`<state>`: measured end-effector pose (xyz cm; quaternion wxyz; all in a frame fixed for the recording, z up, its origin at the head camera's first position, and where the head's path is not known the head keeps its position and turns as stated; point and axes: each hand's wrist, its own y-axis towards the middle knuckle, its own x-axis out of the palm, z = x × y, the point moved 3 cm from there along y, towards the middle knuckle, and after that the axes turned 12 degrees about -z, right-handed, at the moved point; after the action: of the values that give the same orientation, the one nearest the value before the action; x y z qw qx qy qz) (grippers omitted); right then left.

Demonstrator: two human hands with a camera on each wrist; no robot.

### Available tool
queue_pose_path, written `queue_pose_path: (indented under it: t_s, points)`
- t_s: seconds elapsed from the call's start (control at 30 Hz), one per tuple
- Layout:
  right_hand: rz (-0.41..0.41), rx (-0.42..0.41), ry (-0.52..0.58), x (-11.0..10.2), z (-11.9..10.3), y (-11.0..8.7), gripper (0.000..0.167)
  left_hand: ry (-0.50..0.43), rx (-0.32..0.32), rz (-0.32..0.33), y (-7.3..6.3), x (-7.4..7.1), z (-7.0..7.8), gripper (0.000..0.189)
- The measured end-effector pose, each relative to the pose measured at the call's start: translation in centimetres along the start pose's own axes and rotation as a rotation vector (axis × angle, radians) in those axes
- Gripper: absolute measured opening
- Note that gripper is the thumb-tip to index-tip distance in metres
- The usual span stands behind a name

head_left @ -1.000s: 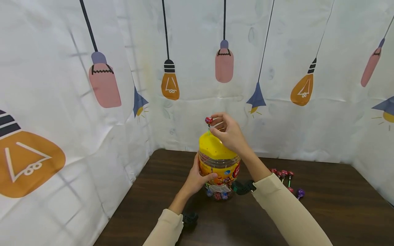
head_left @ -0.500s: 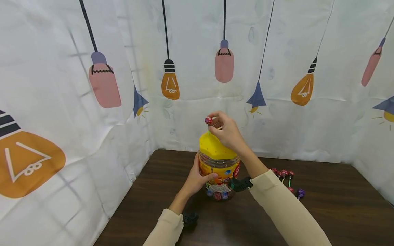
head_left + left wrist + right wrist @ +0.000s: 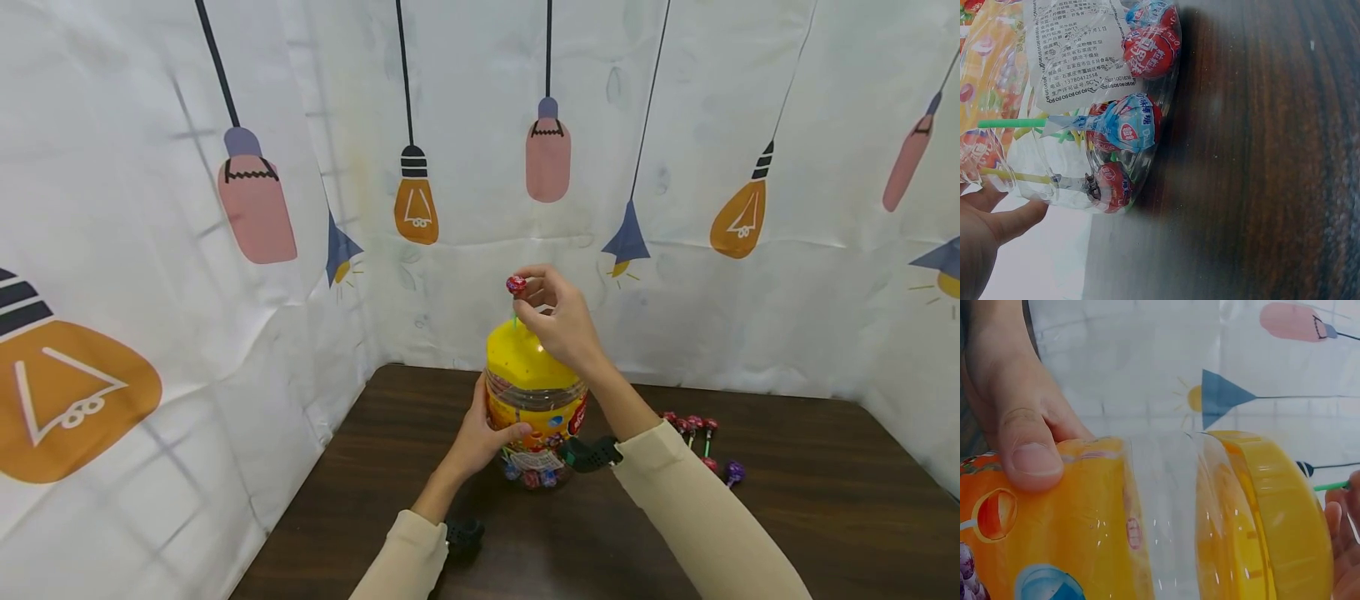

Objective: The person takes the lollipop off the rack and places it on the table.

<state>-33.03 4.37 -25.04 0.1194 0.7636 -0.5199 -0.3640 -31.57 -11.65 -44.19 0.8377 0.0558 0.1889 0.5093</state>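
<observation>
A clear plastic jar [image 3: 542, 419] with a colourful label stands on the brown table, topped by a yellow lid [image 3: 517, 360]. My left hand [image 3: 477, 437] grips its left side, thumb across the label. Above the lid, my right hand [image 3: 564, 323] pinches a red-wrapped lollipop [image 3: 516, 285], head up. Its green stick [image 3: 1332, 486] points down to the lid top; how far it goes into the lid I cannot tell. In the left wrist view, blue and red lollipops [image 3: 1130, 122] show through the jar's wall near its base.
Several red-wrapped lollipops [image 3: 693, 423] and a purple one [image 3: 734, 472] lie on the table [image 3: 810, 492] to the right of the jar, partly behind the right sleeve. A white cloth [image 3: 465, 308] printed with lamps hangs behind the table and to the left.
My right hand has risen slightly and shifted a little to the right, carrying the lollipop higher above the lid. My left hand keeps its grip on the jar, which stays in place.
</observation>
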Motion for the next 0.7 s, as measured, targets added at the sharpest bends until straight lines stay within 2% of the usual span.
queue_pose_path:
  t_s: [0.33,0.7]
  points:
    - [-0.003,-0.064,0.067,-1.2,-0.3,-2.0,0.038,-0.008,0.019,0.003,0.1,0.0,0.0,0.1]
    - [0.023,-0.005,0.098,-3.2,0.6,-5.0,0.037,-0.006,0.046,-0.013,0.0,0.2,0.2,0.102]
